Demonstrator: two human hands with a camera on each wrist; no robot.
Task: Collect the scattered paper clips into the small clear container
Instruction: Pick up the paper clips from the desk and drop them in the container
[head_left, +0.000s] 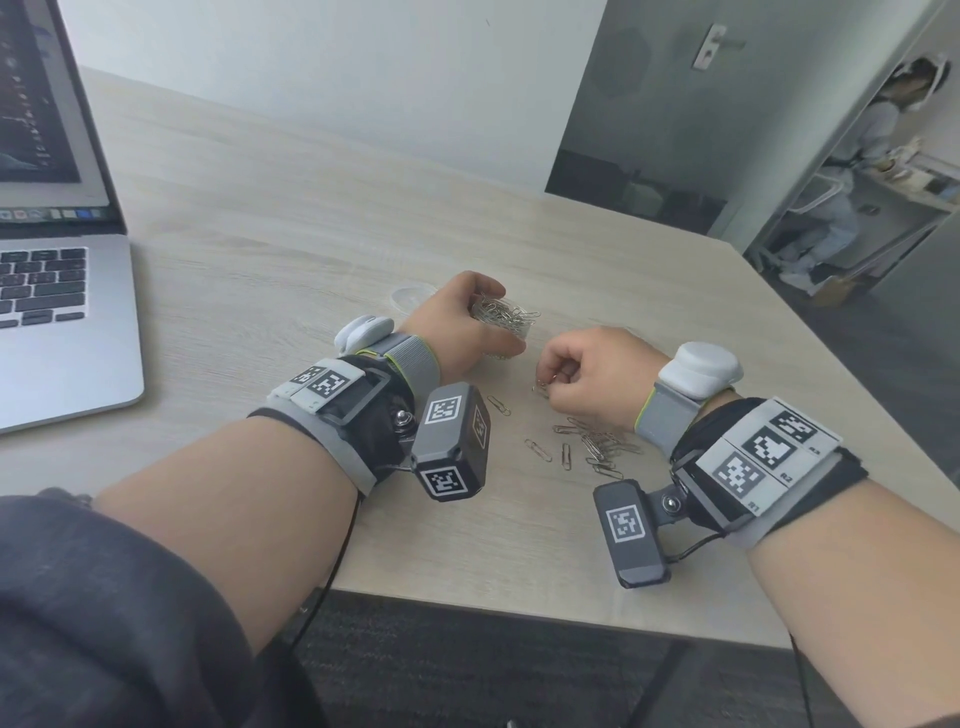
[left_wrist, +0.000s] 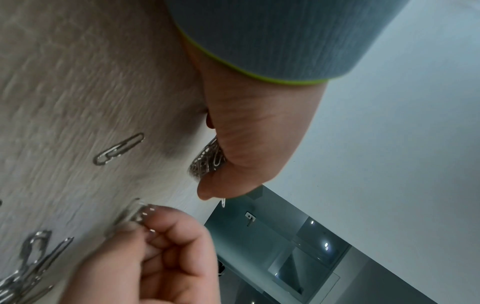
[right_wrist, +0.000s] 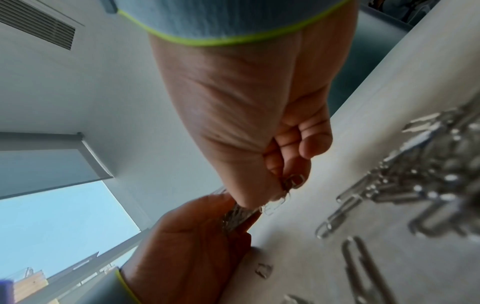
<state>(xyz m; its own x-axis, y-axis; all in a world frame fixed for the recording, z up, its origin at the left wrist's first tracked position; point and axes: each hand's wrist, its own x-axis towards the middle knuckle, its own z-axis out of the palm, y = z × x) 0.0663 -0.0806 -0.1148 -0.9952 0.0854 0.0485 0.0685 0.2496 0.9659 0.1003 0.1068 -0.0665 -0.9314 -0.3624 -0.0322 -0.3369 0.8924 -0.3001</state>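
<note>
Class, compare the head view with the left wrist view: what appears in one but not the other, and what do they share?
Only the head view shows the laptop, the wrist cameras, and a clear lid behind the left hand. Only the left wrist view shows the underside of that hand gripping the clear container. Both show the right hand pinching paper clips and loose clips on the table.
</note>
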